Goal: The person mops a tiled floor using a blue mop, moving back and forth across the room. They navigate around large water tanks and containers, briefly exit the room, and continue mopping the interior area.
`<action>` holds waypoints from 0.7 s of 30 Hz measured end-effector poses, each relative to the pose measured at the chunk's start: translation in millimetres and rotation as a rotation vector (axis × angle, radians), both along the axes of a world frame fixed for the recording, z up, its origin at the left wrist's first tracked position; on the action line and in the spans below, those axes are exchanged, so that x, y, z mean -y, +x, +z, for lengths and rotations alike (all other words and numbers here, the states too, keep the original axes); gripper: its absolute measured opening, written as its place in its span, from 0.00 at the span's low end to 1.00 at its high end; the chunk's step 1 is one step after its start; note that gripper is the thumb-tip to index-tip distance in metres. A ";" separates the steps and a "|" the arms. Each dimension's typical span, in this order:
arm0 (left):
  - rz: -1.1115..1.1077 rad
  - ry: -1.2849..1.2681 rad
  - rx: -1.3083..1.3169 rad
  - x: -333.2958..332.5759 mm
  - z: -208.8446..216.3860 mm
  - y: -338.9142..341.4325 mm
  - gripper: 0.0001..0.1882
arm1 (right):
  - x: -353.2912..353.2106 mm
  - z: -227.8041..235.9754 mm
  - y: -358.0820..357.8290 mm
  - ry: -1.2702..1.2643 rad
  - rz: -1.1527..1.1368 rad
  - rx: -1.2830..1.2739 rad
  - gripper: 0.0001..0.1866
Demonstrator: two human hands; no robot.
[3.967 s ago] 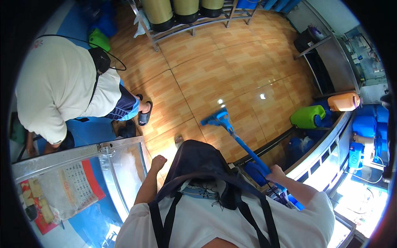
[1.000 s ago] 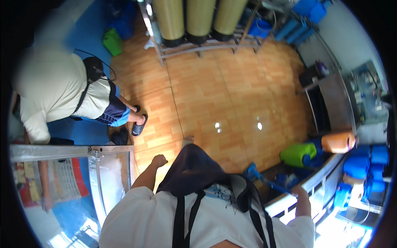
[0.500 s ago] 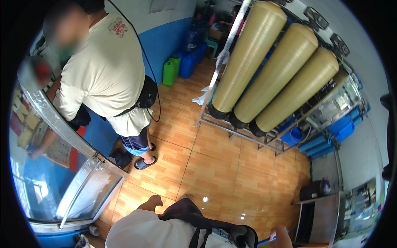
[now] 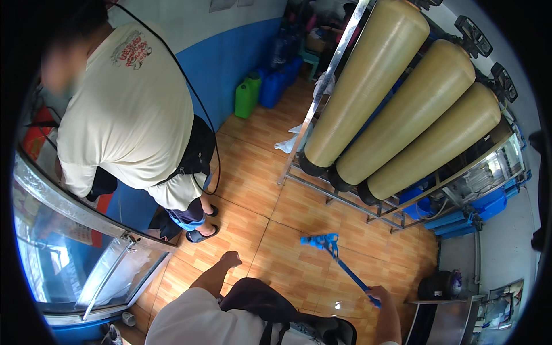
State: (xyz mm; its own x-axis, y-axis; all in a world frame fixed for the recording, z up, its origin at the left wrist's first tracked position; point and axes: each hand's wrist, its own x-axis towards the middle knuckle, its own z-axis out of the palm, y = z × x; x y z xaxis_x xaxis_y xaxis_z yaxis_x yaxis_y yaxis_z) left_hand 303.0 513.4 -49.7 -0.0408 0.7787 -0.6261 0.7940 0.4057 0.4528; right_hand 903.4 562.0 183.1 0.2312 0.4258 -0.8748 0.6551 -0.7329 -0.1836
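Can't see the bit of blue handle (image 4: 351, 273) under my right grip (image 4: 378, 294). My left grip (image 4: 231, 259) is too small to tell how far its fingers curl. Further left of that one, the co-worker's head (image 4: 63, 69) is just a blur, hands hidden. Below and right of my right grip, a metal stand (image 4: 445, 325) gets chopped by the bottom edge. Way ahead, the back-corner clutter's too dim to make out.

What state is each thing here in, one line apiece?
Blue tool: held; contact with floor unclear
Right hand: closed around its handle
Left hand: loosely curled, nothing visibly held
Tan tanks: standing in metal rack
Green jug: upright
Other person: standing
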 end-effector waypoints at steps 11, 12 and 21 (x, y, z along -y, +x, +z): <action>-0.432 0.006 -0.108 50.1 -28.2 4.5 0.18 | -8.4 -172.2 -58.2 0.299 -0.062 -0.036 0.15; -0.487 0.041 -0.116 58.9 -28.7 6.6 0.17 | 20.3 -177.0 -49.2 0.309 -0.126 -0.067 0.16; -0.554 -0.111 -0.171 80.3 7.3 112.1 0.15 | 465.0 -77.6 81.2 0.075 -0.325 0.112 0.23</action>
State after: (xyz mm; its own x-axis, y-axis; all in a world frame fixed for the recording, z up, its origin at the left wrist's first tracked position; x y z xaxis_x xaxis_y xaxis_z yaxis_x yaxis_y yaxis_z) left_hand 415.1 433.1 -42.5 0.2458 0.6431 -0.7253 0.9590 -0.0526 0.2783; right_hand 984.6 97.1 105.6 0.4581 0.3765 -0.8052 0.4088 -0.8936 -0.1853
